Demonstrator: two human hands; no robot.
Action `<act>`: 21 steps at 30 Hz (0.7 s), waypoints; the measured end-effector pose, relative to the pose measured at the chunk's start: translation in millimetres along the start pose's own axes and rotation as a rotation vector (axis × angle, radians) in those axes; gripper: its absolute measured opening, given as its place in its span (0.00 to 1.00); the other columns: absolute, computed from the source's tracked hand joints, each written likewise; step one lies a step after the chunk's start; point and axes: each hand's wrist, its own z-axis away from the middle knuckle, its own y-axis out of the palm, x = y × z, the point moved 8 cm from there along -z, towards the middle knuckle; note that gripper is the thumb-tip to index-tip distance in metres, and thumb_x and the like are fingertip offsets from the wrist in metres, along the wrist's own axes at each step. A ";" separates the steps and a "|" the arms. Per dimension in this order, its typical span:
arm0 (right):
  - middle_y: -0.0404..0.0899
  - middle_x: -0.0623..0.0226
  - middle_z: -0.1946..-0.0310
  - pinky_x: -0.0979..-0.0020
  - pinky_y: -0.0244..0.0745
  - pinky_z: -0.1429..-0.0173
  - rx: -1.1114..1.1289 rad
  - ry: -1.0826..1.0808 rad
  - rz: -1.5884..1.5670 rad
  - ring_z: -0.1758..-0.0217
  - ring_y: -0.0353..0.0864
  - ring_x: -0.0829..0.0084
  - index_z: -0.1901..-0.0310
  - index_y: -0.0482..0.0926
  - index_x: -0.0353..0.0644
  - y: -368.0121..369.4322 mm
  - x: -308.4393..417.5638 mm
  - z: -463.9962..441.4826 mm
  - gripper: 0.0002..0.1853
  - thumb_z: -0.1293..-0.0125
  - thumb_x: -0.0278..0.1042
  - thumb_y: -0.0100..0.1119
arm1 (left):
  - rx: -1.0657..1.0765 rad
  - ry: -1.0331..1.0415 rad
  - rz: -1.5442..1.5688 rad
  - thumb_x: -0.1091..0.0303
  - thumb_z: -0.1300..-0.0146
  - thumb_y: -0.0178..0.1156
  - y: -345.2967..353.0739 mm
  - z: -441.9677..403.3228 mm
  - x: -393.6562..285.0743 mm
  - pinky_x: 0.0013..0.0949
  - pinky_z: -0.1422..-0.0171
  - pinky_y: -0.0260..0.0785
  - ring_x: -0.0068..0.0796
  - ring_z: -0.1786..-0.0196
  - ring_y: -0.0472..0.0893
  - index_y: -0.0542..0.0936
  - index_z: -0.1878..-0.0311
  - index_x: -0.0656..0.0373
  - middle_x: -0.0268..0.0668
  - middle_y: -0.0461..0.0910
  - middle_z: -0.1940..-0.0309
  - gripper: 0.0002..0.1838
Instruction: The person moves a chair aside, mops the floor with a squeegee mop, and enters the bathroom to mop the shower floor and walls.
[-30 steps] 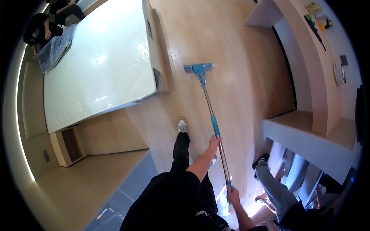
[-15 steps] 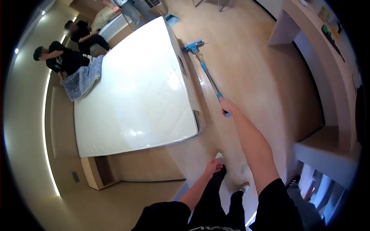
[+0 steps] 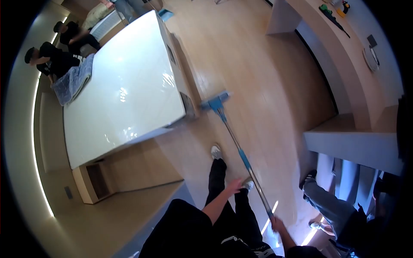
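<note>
My right hand (image 3: 277,224) is wrapped round the lower end of a long mop handle, close to my right side. The mop (image 3: 244,158) has a silver pole with blue parts. Its flat blue head (image 3: 216,102) rests on the wooden floor, just off the near corner of the bed. My left hand (image 3: 234,186) hangs in front of my legs with its fingers loosely stretched and holds nothing. It is a little left of the pole, above my shoe (image 3: 247,184).
A plastic-wrapped mattress (image 3: 124,90) fills the left. Two people (image 3: 58,60) sit beyond it by a folded grey quilt (image 3: 74,81). A curved desk (image 3: 316,38) stands right. Another person's leg (image 3: 327,200) is at lower right. A blue dustpan (image 3: 165,15) lies at the back.
My right hand has drawn back toward my body, pulling the mop head nearer along the floor. My view has shifted forward and right, and my left foot has stepped ahead.
</note>
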 end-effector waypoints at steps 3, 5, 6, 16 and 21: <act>0.75 0.53 0.79 0.64 0.70 0.65 0.114 0.314 -0.081 0.74 0.77 0.61 0.67 0.72 0.33 25.3 -89.1 149.6 0.31 0.41 0.59 0.33 | -0.062 -0.215 -0.126 0.35 0.57 0.55 76.2 10.8 107.9 0.49 0.49 0.58 0.42 0.47 0.65 0.62 0.47 0.57 0.42 0.65 0.51 0.41; 0.75 0.53 0.78 0.63 0.70 0.65 0.099 0.362 -0.076 0.73 0.77 0.60 0.67 0.72 0.33 38.5 -126.2 202.7 0.30 0.41 0.58 0.33 | -0.058 -0.329 -0.049 0.43 0.53 0.58 118.5 7.9 195.8 0.40 0.62 0.65 0.29 0.64 0.75 0.72 0.65 0.51 0.32 0.71 0.76 0.22; 0.75 0.52 0.78 0.63 0.70 0.64 0.090 0.377 -0.077 0.72 0.76 0.59 0.67 0.72 0.33 45.9 -135.8 221.8 0.30 0.40 0.58 0.33 | -0.160 -0.408 0.018 0.47 0.51 0.59 131.7 36.3 215.2 0.33 0.74 0.66 0.26 0.74 0.75 0.72 0.67 0.53 0.32 0.72 0.79 0.19; 0.75 0.49 0.75 0.59 0.68 0.61 -0.061 0.118 -0.003 0.66 0.76 0.54 0.66 0.73 0.33 84.2 -64.8 154.4 0.29 0.39 0.55 0.33 | -0.400 0.332 -0.055 0.74 0.56 0.56 59.9 5.6 92.6 0.31 0.74 0.66 0.29 0.74 0.73 0.69 0.63 0.63 0.37 0.72 0.75 0.15; 0.71 0.58 0.87 0.62 0.69 0.71 -0.189 -0.078 -0.005 0.81 0.75 0.61 0.76 0.71 0.36 47.2 102.4 0.1 0.30 0.40 0.58 0.29 | -0.062 0.314 0.413 0.63 0.42 0.49 3.7 11.9 -56.1 0.32 0.64 0.69 0.29 0.68 0.75 0.65 0.51 0.53 0.36 0.73 0.68 0.16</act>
